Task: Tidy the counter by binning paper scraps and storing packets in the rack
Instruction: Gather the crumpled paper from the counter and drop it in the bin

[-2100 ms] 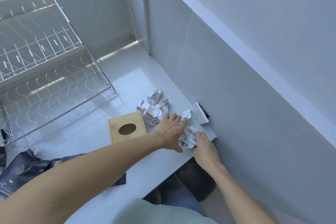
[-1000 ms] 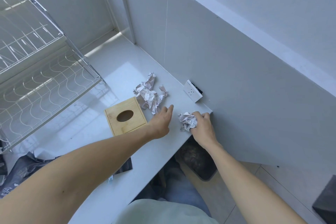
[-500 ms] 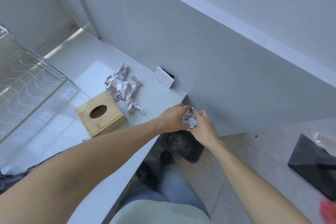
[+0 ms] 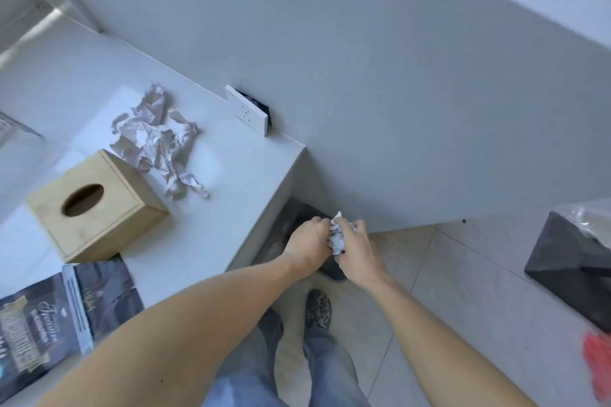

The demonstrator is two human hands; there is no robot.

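Note:
A crumpled white paper ball (image 4: pixel 336 237) is squeezed between my left hand (image 4: pixel 307 246) and my right hand (image 4: pixel 358 253), both curled round it. They hover past the counter's end, above a dark bin (image 4: pixel 291 218) on the floor beside the counter. More crumpled paper scraps (image 4: pixel 155 139) lie on the white counter (image 4: pixel 238 168) near the wall. A dark printed packet (image 4: pixel 56 317) lies at the counter's near left edge. The wire rack is only a sliver at the left border (image 4: pixel 13 125).
A wooden tissue box (image 4: pixel 96 205) stands left of the scraps. A white socket plate (image 4: pixel 248 109) leans against the wall on the counter. A black object (image 4: pixel 575 268) and something red (image 4: pixel 598 363) sit on the tiled floor at right. My shoes (image 4: pixel 317 309) are below.
Both hands gathered the paper ball on the counter's end and carried it off the edge down over the bin. The view swung right and down, so the rack left the picture.

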